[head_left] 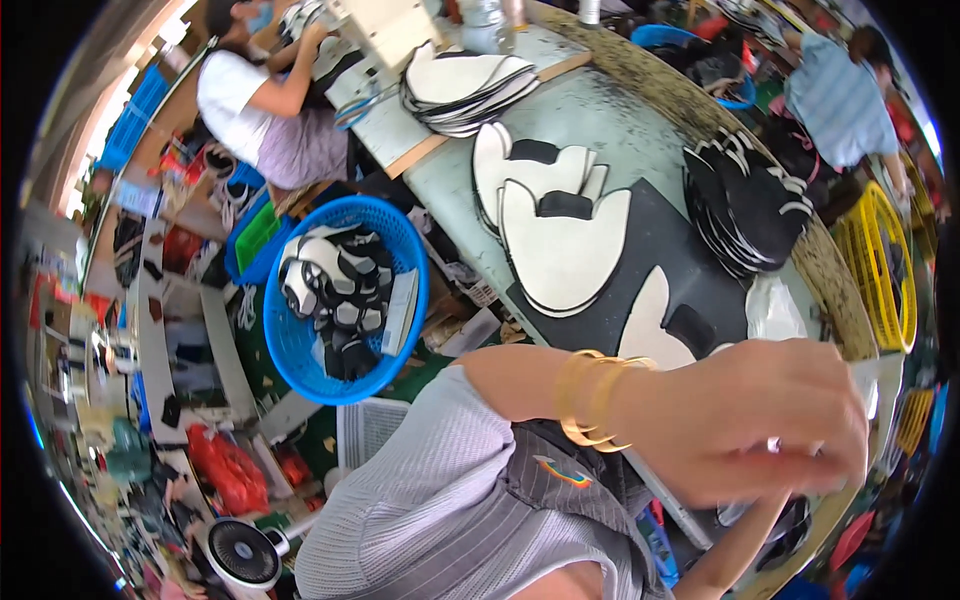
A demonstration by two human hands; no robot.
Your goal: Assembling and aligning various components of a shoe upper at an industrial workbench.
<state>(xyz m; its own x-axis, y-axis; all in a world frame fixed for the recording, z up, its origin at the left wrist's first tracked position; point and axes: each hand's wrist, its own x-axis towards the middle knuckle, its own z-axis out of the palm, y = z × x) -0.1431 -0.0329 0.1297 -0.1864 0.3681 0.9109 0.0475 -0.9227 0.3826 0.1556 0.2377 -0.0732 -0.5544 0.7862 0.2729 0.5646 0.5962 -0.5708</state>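
My left hand, with gold bangles at the wrist, reaches across to the right above the near end of the table. Its fingers are curled in and a little blurred; whatever they hold, if anything, is hidden. My right forearm rises from below toward it, and the right hand is mostly hidden behind the left. Just beyond the left hand lies a white cut piece with a black tab, partly covered by my arm. Farther out sit stacked white U-shaped pieces with black tabs. A clear plastic bag lies close to the left hand.
A pile of black pieces lies at the table's right, white ones at the far end. A blue basket of black-and-white parts stands left; a yellow basket stands right. Two people work nearby. A fan is lower left.
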